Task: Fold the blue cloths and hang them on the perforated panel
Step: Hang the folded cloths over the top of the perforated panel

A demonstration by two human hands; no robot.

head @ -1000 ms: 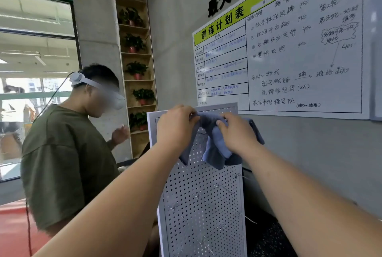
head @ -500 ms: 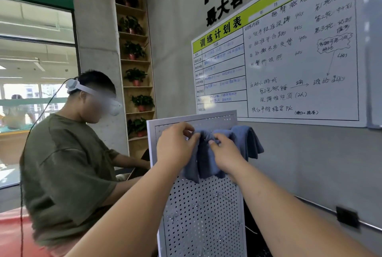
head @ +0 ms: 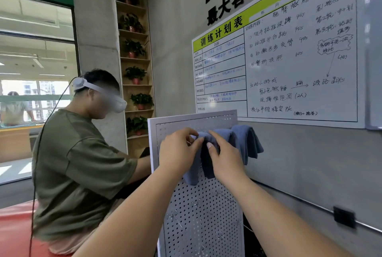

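While our left hand (head: 178, 151) and right hand (head: 226, 162) both pinch the top of a blue cloth (head: 203, 165) high on the perforated panel (head: 202, 221), more folded cloths (head: 248, 143) hang just beside it, whiteboard (head: 289, 66) behind.

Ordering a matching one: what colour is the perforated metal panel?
The perforated metal panel is light grey with rows of small holes; head view.

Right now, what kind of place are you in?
Probably a fitness or training studio: the big white wall board is headed "training plan" with handwritten exercises, and tall wooden shelves hold potted plants.
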